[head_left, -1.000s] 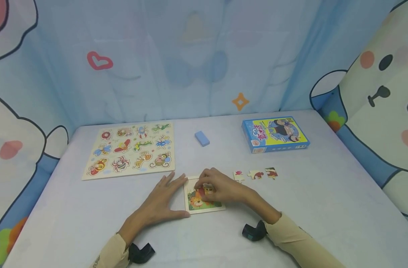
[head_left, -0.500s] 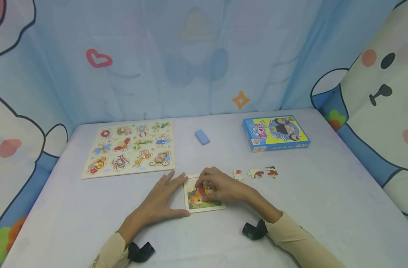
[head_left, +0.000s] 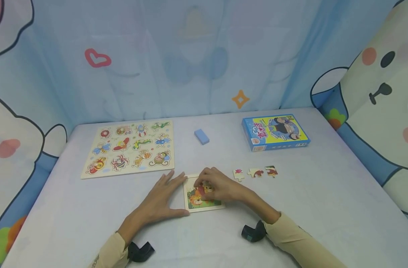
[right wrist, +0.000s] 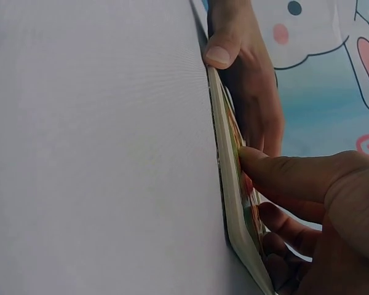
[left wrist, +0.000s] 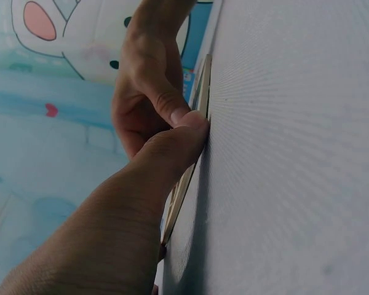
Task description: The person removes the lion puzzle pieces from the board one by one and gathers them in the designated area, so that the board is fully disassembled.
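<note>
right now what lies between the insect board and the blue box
A small blue block lies between the insect board and the blue box, touching neither, as the head view shows.

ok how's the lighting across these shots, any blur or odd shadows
Head view: bright, even light with soft shadows, smallest print on the blue box too blurry to read; left wrist: noticeably dimmer, left hand in shade, faint ripple pattern across the cloth; right wrist: also dim, with a thin dark shadow along the puzzle frame.
</note>
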{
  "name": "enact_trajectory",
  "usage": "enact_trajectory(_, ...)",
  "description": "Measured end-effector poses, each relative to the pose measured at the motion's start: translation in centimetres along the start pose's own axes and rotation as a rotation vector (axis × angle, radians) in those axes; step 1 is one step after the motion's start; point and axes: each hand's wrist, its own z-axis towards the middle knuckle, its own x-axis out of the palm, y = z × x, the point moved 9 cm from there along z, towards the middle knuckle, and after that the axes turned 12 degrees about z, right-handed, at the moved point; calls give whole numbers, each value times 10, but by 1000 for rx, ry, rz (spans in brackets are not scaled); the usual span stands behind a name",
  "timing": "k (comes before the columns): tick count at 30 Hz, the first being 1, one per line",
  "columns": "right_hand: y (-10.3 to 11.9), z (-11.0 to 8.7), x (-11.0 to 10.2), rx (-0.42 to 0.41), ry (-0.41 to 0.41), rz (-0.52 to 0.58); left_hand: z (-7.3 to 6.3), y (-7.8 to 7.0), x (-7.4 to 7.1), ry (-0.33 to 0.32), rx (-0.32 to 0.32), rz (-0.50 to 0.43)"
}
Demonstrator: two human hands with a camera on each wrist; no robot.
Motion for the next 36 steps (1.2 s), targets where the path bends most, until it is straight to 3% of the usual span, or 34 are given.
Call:
enact_trajectory(22,6,1,-1,-16,-78,-28,1,2,0,1,2,-4)
enact_trajectory(29,6,0,-3,-49,-131,11,0,1,3,7,-1,-6)
enact_trajectory(36,3,0,-5,-25,-166,63,0,1,2,-6,3,-5)
